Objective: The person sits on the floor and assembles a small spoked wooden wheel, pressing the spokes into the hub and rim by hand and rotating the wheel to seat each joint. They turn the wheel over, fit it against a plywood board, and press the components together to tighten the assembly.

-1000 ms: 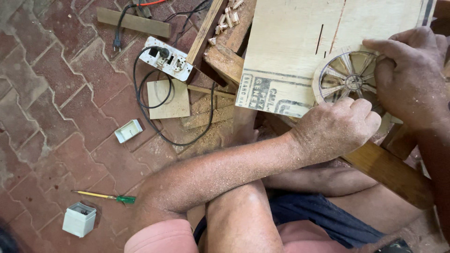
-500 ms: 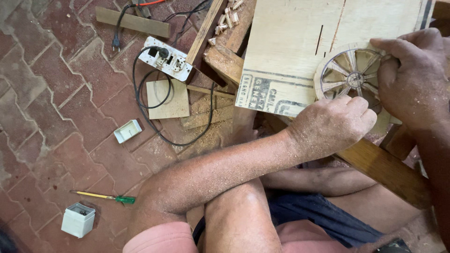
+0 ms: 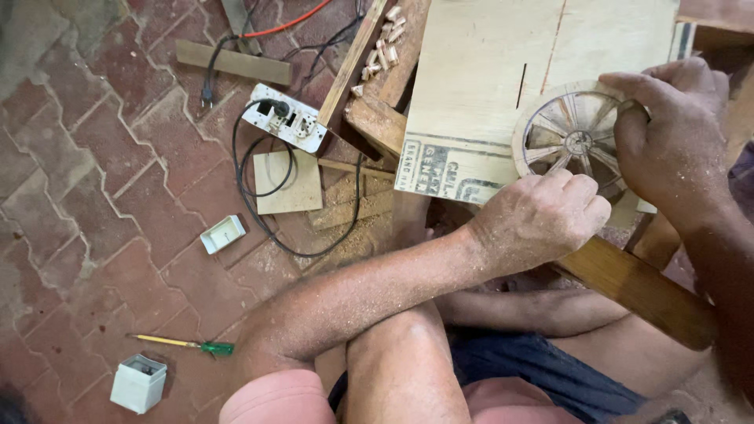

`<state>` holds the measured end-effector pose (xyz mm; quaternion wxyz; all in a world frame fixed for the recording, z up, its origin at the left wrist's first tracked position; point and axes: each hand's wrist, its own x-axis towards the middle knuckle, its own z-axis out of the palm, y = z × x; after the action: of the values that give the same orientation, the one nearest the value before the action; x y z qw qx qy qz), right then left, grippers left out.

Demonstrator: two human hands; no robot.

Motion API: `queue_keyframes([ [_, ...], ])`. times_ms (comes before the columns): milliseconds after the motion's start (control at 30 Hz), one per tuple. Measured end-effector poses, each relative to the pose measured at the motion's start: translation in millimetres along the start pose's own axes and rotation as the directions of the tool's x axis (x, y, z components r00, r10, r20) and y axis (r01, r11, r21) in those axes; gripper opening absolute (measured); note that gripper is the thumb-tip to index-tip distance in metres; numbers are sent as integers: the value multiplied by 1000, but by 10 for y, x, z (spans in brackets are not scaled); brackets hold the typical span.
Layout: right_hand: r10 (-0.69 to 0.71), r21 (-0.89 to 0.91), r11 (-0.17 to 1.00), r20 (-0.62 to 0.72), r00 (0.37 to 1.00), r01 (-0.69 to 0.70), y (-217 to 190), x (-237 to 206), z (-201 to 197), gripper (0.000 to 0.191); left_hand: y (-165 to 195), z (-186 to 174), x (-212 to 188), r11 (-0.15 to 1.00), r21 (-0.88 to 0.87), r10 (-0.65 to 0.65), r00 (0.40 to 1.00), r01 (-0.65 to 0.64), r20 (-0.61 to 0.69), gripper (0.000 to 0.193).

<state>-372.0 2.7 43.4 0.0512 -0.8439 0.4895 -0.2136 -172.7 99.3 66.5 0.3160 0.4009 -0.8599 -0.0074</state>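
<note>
A small wooden spoked wheel [image 3: 572, 138] lies on a pale plywood board [image 3: 479, 71] at the upper right. My right hand [image 3: 667, 141] wraps over the wheel's right rim and holds it. My left hand [image 3: 542, 216] is closed in a fist at the wheel's lower left edge, touching the rim; whatever it may hold is hidden by the fingers. My forearms are dusted with sawdust.
On the brick floor lie a white power strip [image 3: 284, 118] with black cables, a square wood offcut [image 3: 287, 182], a small white tray [image 3: 222, 234], a yellow-green screwdriver [image 3: 184, 344] and a white box [image 3: 138, 382]. A dark wooden beam [image 3: 640, 286] runs under the board.
Both hands have shifted only slightly at the wheel, and the wheel appears turned a little under my right hand.
</note>
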Motion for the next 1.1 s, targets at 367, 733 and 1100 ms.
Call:
queue_keyframes([
  [367, 304, 696, 657, 107, 947, -290, -913, -312, -1394, 42, 207, -1144, -152, 945, 36, 326, 944, -324, -56, 8],
  [733, 436, 965, -97, 262, 861, -244, -1979, -1979, -650, 44, 344, -1353, -1144, 945, -326, -28, 982, -36, -189, 21],
  [1100, 448, 986, 2, 147, 882, -165, -2742, -1970, -52, 44, 312, -1346, -1564, 233, -799, -667, 689, 555, 284, 52],
])
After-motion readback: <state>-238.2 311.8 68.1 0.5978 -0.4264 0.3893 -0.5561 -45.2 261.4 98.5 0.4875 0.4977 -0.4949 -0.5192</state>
